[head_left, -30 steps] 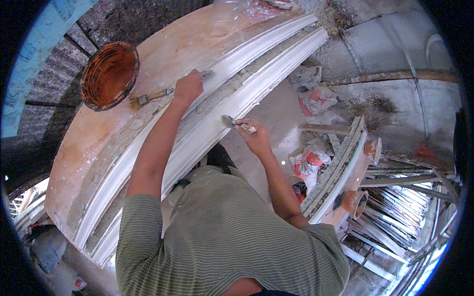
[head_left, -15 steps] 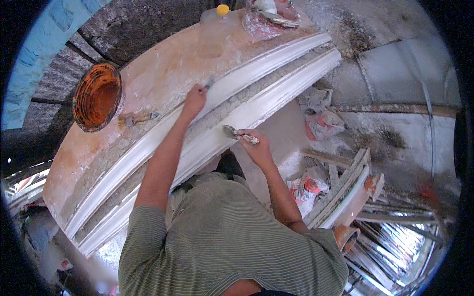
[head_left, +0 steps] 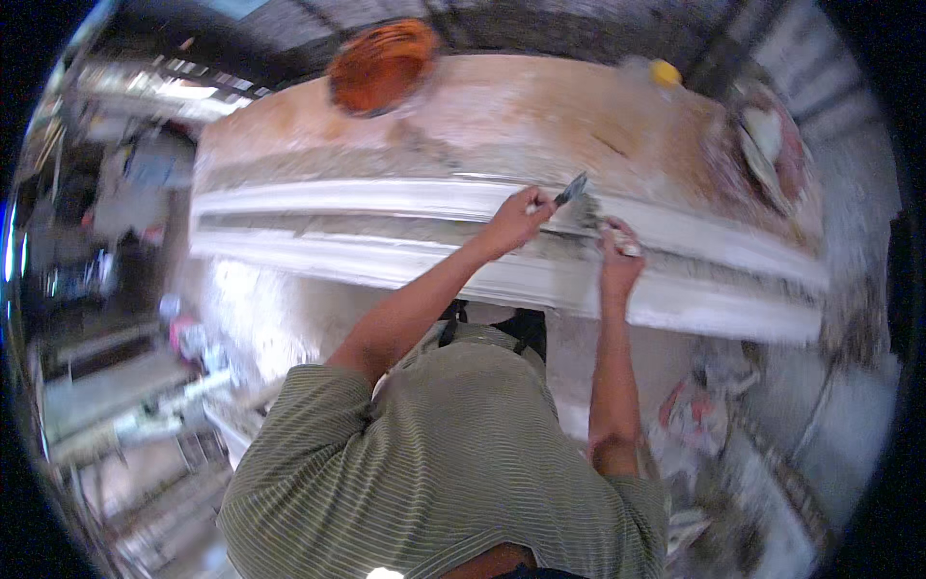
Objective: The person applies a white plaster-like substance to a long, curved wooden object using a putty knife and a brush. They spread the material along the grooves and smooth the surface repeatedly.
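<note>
My left hand (head_left: 522, 220) is closed around the handle of a small putty knife (head_left: 576, 187), whose dark blade points up and right above the far white moulding (head_left: 386, 196). My right hand (head_left: 620, 253) grips a short tool with a plaster-smeared handle (head_left: 627, 246). Its greyish head lies just left of the fingers, close to the putty knife; blur hides whether it is a brush or a blade. Both hands are over the two long white mouldings, at the gap between the far one and the near one (head_left: 405, 268).
The mouldings lie along a stained tabletop (head_left: 521, 106). At its far edge sits an orange basin (head_left: 383, 69). A yellow-capped clear jug (head_left: 666, 73) and a plastic-lined bowl (head_left: 772, 154) stand at the right. Crumpled bags (head_left: 693, 415) lie on the floor at right.
My view has swung round, so the mouldings now run nearly level across it. My hands, apart before, have come close together with their tools side by side.
</note>
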Demonstrator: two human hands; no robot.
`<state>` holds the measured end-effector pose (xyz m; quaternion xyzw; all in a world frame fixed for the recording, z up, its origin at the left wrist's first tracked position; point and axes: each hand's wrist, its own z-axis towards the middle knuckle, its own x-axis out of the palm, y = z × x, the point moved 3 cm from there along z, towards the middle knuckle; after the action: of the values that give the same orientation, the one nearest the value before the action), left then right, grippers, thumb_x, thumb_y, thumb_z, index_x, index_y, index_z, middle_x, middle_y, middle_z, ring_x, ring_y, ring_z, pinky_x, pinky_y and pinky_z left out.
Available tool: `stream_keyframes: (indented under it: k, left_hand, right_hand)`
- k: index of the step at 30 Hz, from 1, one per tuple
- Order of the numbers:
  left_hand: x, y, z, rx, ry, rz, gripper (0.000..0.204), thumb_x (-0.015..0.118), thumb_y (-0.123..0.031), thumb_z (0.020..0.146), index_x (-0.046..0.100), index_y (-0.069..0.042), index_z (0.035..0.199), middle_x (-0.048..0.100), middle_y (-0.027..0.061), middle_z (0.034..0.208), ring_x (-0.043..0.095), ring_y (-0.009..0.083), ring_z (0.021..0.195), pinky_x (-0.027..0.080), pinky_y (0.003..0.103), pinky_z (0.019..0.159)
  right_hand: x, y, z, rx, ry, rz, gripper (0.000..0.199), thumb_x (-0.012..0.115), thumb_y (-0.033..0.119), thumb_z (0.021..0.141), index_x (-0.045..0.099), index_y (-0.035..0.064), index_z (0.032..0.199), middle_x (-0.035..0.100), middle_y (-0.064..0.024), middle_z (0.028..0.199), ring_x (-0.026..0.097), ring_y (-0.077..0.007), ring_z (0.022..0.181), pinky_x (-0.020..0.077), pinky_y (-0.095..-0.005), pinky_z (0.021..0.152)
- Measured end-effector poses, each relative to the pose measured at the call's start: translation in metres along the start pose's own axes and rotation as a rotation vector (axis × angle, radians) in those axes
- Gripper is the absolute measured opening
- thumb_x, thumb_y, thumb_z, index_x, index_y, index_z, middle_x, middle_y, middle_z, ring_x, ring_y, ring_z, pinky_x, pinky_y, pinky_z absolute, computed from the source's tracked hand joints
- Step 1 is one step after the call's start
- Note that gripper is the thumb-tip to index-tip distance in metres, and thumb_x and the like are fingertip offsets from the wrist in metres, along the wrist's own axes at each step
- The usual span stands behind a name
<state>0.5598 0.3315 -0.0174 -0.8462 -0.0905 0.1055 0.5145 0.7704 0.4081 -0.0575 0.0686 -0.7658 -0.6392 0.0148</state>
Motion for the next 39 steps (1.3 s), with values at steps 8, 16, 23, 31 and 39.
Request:
stream_keyframes:
  k: [8, 16, 23, 31, 39]
  left_hand:
    - [-0.139, 0.121, -0.193, -0.162, -0.597, -0.447, 0.023, 0.063, -0.028, 0.098, 0.056, -0.007, 0.104, 0.052, -0.0012, 0.074, 0.045, 0.0051, 0.047, 0.030, 0.022, 0.035]
    - [-0.226, 0.174, -0.292, -0.111, -0.737, -0.597, 0.021, 0.062, -0.024, 0.098, 0.056, -0.006, 0.105, 0.056, 0.0001, 0.075, 0.048, 0.0066, 0.049, 0.033, 0.021, 0.035]
    - [-0.342, 0.223, -0.393, -0.037, -0.833, -0.559, 0.016, 0.064, -0.024, 0.098, 0.060, -0.010, 0.104, 0.059, -0.0016, 0.075, 0.053, 0.0059, 0.056, 0.037, 0.023, 0.042]
    - [-0.433, 0.300, -0.492, -0.097, -1.031, -0.770, 0.017, 0.062, -0.024, 0.098, 0.058, -0.010, 0.106, 0.058, -0.0008, 0.081, 0.049, 0.0064, 0.050, 0.034, 0.023, 0.038]
    - [-0.538, 0.328, -0.520, -0.124, -1.112, -0.757, 0.019, 0.063, -0.027, 0.098, 0.057, -0.010, 0.104, 0.058, -0.0003, 0.079, 0.052, 0.0078, 0.050, 0.034, 0.023, 0.037]
  right_hand:
    - [-0.052, 0.043, 0.055, -0.350, -0.282, -0.430, 0.020, 0.072, 0.007, 0.087, 0.071, -0.0011, 0.105, 0.073, -0.0102, 0.098, 0.067, -0.0192, 0.089, 0.0523, -0.0322, 0.087]
    - [0.153, 0.050, -0.063, -0.430, 0.202, -0.276, 0.014, 0.073, 0.006, 0.088, 0.073, 0.0013, 0.101, 0.072, -0.0070, 0.096, 0.064, -0.0137, 0.089, 0.0516, -0.0287, 0.082]
    - [0.344, 0.037, -0.224, -0.432, 0.532, -0.200, 0.015, 0.073, 0.004, 0.086, 0.073, 0.0020, 0.101, 0.073, -0.0079, 0.100, 0.066, -0.0147, 0.095, 0.0511, -0.0291, 0.088]
    - [0.474, 0.059, -0.322, -0.405, 0.730, -0.329, 0.014, 0.073, 0.006, 0.087, 0.073, 0.0027, 0.100, 0.073, -0.0069, 0.099, 0.066, -0.0135, 0.091, 0.0514, -0.0283, 0.084]
    - [0.629, 0.026, -0.375, -0.277, 0.859, -0.206, 0.013, 0.073, 0.005, 0.088, 0.072, 0.0007, 0.100, 0.072, -0.0056, 0.096, 0.065, -0.0109, 0.085, 0.0511, -0.0266, 0.078]
